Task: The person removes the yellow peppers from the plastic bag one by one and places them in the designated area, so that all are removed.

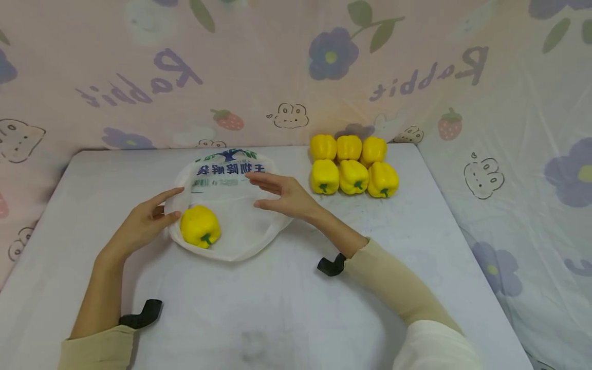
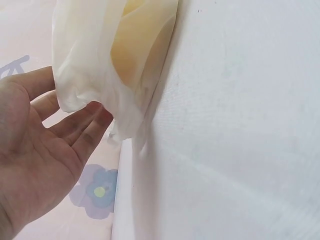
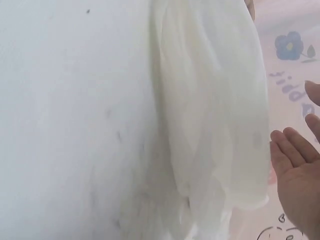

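A white plastic bag (image 1: pixel 238 221) with printed lettering stands with its mouth open toward the head camera. One yellow bell pepper (image 1: pixel 200 226) lies inside it at the left, showing as a yellow patch through the film in the left wrist view. My left hand (image 1: pixel 143 223) holds the bag's left rim, with some fingers outside the film and the thumb over the edge beside the pepper. My right hand (image 1: pixel 291 197) hovers over the bag's right side, fingers extended and holding nothing. In the right wrist view, that hand (image 3: pixel 300 180) appears beyond the bag's rim.
Several yellow bell peppers (image 1: pixel 353 177) stand in two rows at the back right of the white table (image 1: pixel 287 308). A patterned cloth (image 1: pixel 259 67) hangs behind the table. Black curved pieces (image 1: pixel 330 265) show at both sleeve cuffs.
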The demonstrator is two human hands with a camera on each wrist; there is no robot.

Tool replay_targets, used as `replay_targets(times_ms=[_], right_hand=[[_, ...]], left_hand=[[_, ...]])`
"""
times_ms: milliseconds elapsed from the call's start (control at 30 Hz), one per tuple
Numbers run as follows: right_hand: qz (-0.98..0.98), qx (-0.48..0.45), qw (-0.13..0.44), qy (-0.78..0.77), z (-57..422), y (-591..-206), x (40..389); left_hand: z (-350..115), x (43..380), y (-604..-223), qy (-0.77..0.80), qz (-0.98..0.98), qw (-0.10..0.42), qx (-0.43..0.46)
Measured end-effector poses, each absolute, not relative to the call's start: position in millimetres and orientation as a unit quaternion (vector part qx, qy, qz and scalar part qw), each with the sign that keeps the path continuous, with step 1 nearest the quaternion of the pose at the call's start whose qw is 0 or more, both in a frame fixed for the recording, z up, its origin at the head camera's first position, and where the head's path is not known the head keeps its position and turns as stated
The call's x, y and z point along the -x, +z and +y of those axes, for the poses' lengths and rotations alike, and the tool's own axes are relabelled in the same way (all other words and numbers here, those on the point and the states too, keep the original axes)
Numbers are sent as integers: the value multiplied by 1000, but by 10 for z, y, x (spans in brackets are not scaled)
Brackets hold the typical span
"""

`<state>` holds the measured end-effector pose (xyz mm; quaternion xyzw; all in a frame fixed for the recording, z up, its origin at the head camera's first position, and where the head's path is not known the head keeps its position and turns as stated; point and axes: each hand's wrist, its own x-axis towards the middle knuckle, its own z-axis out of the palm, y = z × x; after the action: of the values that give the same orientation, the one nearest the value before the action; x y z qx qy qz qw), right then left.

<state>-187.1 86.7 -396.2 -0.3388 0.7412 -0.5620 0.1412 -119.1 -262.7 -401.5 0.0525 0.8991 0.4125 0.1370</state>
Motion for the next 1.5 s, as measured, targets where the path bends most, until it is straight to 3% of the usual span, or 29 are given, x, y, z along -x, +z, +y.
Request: replay_targets(times_ms=[833,1500], right_hand=[[765,302,218,-525,116,-4081,1739],[849,246,270,-382,-324,-4125,1623]], left_hand=[[-2604,1230,-4071,429,890,153,-40],[-2594,1249,-4059,423,894,140,-50]])
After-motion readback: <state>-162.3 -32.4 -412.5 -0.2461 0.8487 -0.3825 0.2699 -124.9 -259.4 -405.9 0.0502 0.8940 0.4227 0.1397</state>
